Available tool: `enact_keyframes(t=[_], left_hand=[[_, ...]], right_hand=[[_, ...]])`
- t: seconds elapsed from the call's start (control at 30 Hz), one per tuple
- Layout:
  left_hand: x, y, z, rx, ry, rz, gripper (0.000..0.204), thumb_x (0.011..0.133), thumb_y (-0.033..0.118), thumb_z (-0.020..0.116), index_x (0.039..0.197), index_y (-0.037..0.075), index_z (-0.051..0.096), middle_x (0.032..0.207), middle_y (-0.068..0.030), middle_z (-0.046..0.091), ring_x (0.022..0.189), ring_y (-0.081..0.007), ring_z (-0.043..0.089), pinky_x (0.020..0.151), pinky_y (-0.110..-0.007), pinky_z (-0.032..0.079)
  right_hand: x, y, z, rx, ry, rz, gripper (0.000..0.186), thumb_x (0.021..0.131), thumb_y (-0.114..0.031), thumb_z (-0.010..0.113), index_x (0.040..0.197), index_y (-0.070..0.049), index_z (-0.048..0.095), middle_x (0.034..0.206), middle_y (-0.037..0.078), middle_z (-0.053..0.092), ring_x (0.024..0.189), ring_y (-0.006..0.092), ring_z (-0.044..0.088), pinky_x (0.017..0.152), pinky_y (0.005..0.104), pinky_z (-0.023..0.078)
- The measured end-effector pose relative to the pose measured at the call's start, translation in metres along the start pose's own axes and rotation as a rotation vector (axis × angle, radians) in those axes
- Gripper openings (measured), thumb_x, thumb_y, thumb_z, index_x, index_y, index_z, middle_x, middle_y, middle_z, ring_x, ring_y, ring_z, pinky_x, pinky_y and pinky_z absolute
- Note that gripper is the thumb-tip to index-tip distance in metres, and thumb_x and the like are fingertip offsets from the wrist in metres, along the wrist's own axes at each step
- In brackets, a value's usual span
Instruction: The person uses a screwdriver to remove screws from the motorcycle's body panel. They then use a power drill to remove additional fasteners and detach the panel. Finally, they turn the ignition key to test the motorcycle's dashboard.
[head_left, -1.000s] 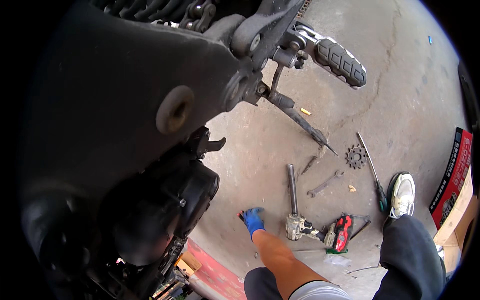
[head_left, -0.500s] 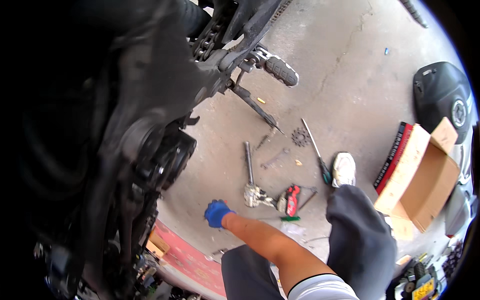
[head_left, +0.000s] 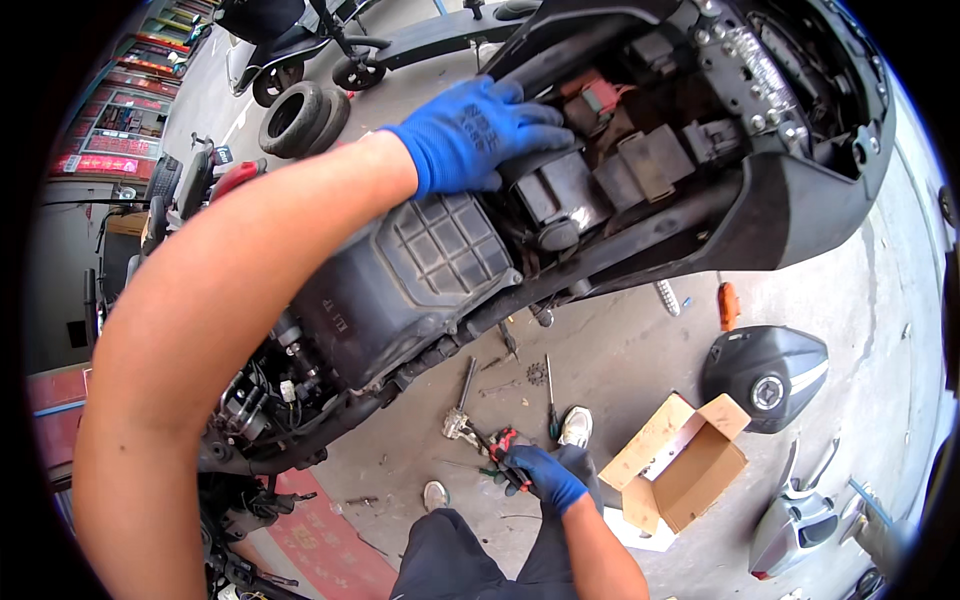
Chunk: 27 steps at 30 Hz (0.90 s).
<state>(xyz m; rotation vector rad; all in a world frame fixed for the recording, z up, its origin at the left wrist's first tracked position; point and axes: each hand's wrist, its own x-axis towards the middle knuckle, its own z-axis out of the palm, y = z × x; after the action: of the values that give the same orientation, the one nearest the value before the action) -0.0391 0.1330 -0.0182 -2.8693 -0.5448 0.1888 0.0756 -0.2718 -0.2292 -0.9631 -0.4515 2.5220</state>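
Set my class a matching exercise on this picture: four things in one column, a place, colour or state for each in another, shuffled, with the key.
Column one
1. Left hand
2. Right hand
3. Cardboard box
4. Fuel tank

Column two
A. brown, with its flaps open
B. low down, at the power tool
C. black, with a round silvery fitting
D. fingers spread, at the top of the motorcycle

Right pairs: 1-D, 2-B, 3-A, 4-C

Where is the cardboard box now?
In the head view, the box is at lower right, between the right hand and the black tank.
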Motion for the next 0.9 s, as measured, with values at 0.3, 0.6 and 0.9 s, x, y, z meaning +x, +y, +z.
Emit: enact_keyframes(t=[0.3, 0.6, 0.9], left_hand=[[0.011, -0.010, -0.017, -0.096, -0.181, -0.029, 0.081, 0.060, 0.020, 0.075, 0.135, 0.023, 0.045, 0.134, 0.0003, 0.048, 0.105, -0.0249, 0.051, 0.092, -0.036, 0.043], [0.010, -0.030, -0.006, -0.166, -0.098, 0.097, 0.078, 0.059, 0.024, 0.077, 0.132, 0.025, 0.049, 0.131, 0.0019, 0.051, 0.100, -0.0205, 0.054, 0.086, -0.034, 0.045], [0.004, -0.043, 0.017, -0.143, 0.141, 0.215, 0.047, 0.082, 0.017, 0.051, 0.130, 0.021, 0.051, 0.125, 0.0010, 0.056, 0.095, -0.0154, 0.057, 0.078, -0.031, 0.045]], right_hand=[[-0.095, -0.230, 0.080, -0.150, 0.374, -0.218, 0.021, 0.078, -0.009, 0.056, 0.096, 0.002, 0.056, 0.082, 0.007, 0.064, 0.068, 0.0112, 0.058, 0.058, 0.0259, 0.046], [-0.007, -0.353, 0.082, -1.025, 0.574, -0.222, 0.020, 0.080, -0.014, 0.051, 0.075, 0.005, 0.057, 0.085, 0.030, 0.057, 0.084, 0.0444, 0.057, 0.075, 0.0464, 0.048], [0.004, -0.375, 0.122, -1.469, 0.673, -0.294, 0.009, 0.073, -0.006, 0.057, 0.073, 0.000, 0.063, 0.082, 0.027, 0.062, 0.076, 0.0405, 0.063, 0.069, 0.0427, 0.053]])
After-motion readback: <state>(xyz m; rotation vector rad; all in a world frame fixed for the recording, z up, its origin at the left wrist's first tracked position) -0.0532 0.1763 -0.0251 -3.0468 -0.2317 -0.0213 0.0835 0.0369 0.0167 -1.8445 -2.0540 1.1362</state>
